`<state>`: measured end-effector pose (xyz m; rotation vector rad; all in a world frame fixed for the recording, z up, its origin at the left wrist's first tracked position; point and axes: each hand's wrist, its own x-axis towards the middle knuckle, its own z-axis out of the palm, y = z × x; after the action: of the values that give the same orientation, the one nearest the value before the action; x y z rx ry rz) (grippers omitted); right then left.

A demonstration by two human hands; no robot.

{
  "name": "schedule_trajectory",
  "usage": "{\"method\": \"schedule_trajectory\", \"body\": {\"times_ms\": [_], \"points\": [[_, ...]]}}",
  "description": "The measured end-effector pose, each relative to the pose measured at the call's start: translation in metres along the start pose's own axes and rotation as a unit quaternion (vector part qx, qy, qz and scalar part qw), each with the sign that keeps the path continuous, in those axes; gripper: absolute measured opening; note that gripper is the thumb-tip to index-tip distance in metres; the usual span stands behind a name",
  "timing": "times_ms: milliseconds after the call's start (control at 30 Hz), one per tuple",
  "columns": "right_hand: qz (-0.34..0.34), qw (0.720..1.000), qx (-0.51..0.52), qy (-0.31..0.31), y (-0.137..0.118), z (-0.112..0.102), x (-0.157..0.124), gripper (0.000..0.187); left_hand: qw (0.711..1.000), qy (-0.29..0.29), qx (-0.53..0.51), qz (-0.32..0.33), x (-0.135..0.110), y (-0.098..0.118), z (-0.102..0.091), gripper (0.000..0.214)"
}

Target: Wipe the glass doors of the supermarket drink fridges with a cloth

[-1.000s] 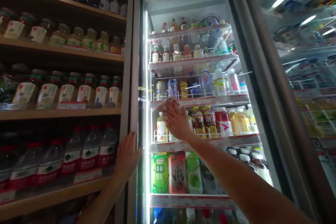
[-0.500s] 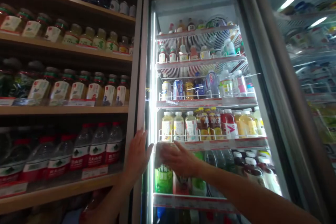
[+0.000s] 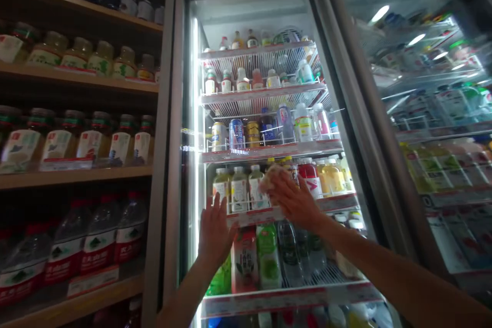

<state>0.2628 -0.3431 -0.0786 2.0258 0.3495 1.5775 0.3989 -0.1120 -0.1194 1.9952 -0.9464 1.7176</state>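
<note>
In the head view, the glass door (image 3: 249,7) of a lit drinks fridge stands before me, closed. My right hand (image 3: 298,202) presses a crumpled pale cloth (image 3: 273,178) to the glass, in front of the shelf with juice and tea bottles. My fingers lie over the cloth and hide part of it. Lower and to the left, my left hand (image 3: 215,233) rests on the same pane with its fingers spread, and nothing is in it. Behind the glass near it stand pale-labelled bottles (image 3: 239,189) and a red drink bottle (image 3: 245,261).
Wooden shelves (image 3: 77,177) on the left carry juice bottles and red-capped water bottles (image 3: 98,236). A metal door frame (image 3: 353,113) separates this door from another glass-fronted fridge (image 3: 442,128) with more drinks. White wire racks divide the fridge inside.
My right hand has moved up and to the right across the glass with the cloth. My left hand has shifted right from beside the door's left edge onto the pane. The view has turned right.
</note>
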Motion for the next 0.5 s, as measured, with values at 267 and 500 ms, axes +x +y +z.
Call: {"method": "schedule_trajectory", "body": {"times_ms": [267,500], "points": [[-0.061,0.997,0.018,-0.049,0.027,-0.012,-0.029,0.043,0.999,-0.007,0.009,-0.032,0.003,0.011,0.006,0.078],[0.126,0.992,-0.026,-0.02,0.047,-0.027,-0.055,0.044,0.998,0.009,-0.005,-0.054,0.0,0.016,0.011,0.08]]}}
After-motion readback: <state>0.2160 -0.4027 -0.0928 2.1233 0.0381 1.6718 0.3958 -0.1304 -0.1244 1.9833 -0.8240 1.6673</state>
